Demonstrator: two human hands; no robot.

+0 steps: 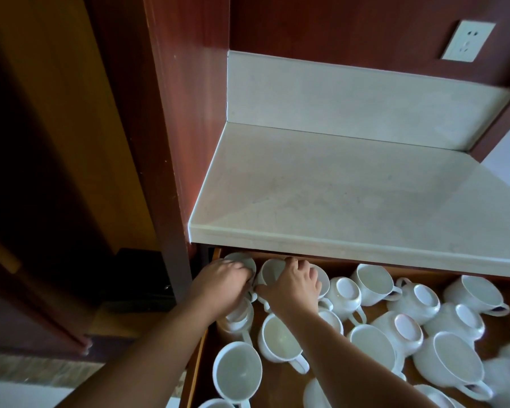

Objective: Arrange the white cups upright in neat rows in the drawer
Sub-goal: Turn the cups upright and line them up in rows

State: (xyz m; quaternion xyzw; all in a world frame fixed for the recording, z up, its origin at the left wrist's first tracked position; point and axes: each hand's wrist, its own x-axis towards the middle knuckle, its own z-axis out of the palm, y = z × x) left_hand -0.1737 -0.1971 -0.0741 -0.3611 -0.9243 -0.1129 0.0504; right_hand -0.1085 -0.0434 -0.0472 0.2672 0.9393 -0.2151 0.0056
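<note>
An open wooden drawer [195, 366] under the counter holds several white cups. At its back left corner my left hand [223, 285] grips an upright cup [243, 259]. Beside it my right hand [293, 285] grips the rim of another upright cup [273, 273]. More upright cups [277, 338] [237, 369] stand in front of my hands. To the right, cups lie upside down [346, 293] [407, 329] mixed with upright ones [373, 282] [454, 360] in no order.
A pale stone countertop [351, 195] overhangs the back of the drawer. Dark red wooden panels [171, 113] rise on the left and behind. A white wall socket [467, 41] sits at the upper right. Floor shows at the lower left.
</note>
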